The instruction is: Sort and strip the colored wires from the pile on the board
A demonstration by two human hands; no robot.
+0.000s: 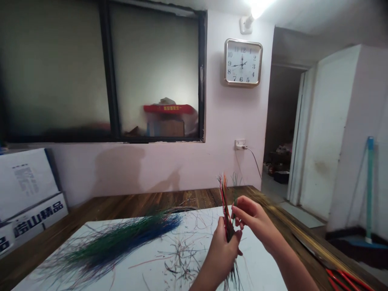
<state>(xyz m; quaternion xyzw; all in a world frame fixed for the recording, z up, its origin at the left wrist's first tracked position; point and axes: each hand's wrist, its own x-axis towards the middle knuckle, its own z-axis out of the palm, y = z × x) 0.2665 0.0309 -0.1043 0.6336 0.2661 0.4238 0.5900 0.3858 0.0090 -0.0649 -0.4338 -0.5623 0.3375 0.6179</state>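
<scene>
**Coloured strands (pixel 226 206) held upright over the bench (pixel 127 200)**

A pale pink wall (pixel 169 169) closes the back of the room, with a dark-framed window (pixel 106 72) and a square wall clock (pixel 243 62) above a plugged-in socket (pixel 240 144). To the right are a doorway (pixel 281 121) and a teal-handled broom (pixel 370 190); white cartons (pixel 27 190) stand at the bench's left end. A white sheet (pixel 194 226) covers much of the wooden top, and red rods (pixel 342 281) lie beyond its right edge.

On the sheet spreads a large sweep of blue and green strands (pixel 121 242), with loose scraps (pixel 178 254) scattered nearby. Above the sheet, the coloured strands form a tight sheaf – mostly red and black. The left hand (pixel 221 258) has its fingers closed around the sheaf's middle. The right hand (pixel 254 222) is beside it, fingers half curled against the upper part – how firmly they grip cannot be told.
</scene>
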